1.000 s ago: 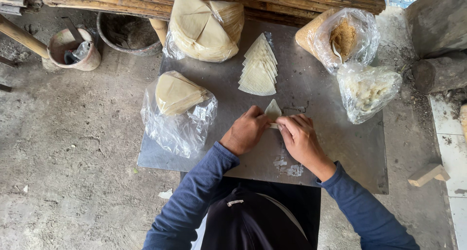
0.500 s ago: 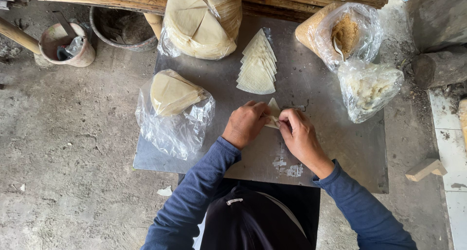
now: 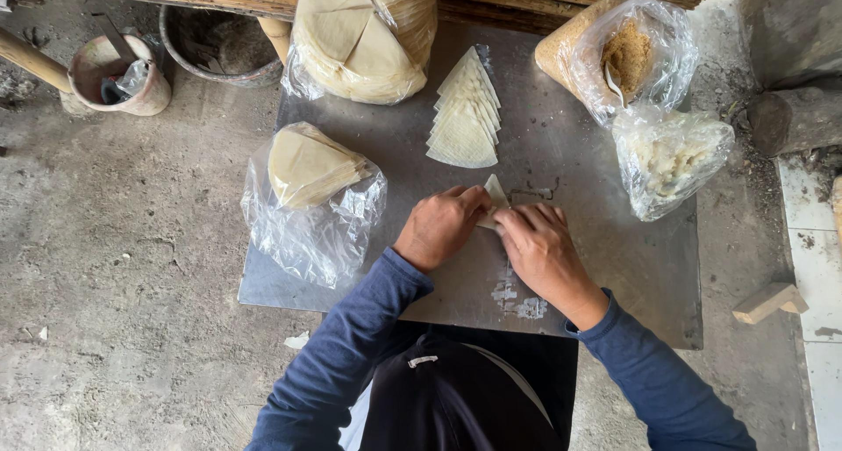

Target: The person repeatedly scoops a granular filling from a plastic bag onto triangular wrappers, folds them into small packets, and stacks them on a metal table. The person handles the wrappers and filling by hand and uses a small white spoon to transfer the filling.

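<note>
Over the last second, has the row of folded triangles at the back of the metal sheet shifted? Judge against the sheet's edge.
No. The row of folded triangles keeps its place on the metal sheet, between the big wrapper bag and the crumb bag; only the camera drifted.

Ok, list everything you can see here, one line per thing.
metal sheet: one, grey, flat on the ground under the work.
folded triangles: one fanned row, pale cream, top middle of the sheet.
big wrapper bag: one, clear, full of cream wrappers, top edge.
small wrapper bag: one, clear, cream wedge stack, left edge.
brown filling bag: one, clear, spoon inside, top right.
white filling bag: one, clear, right side.
clay pot: one, reddish, far left.
dark basin: one, beside the pot.
wood block: one, pale, right.
wrapper piece: one, cream, between both hands.
left hand: on the wrapper piece.
right hand: on the wrapper piece.
</note>
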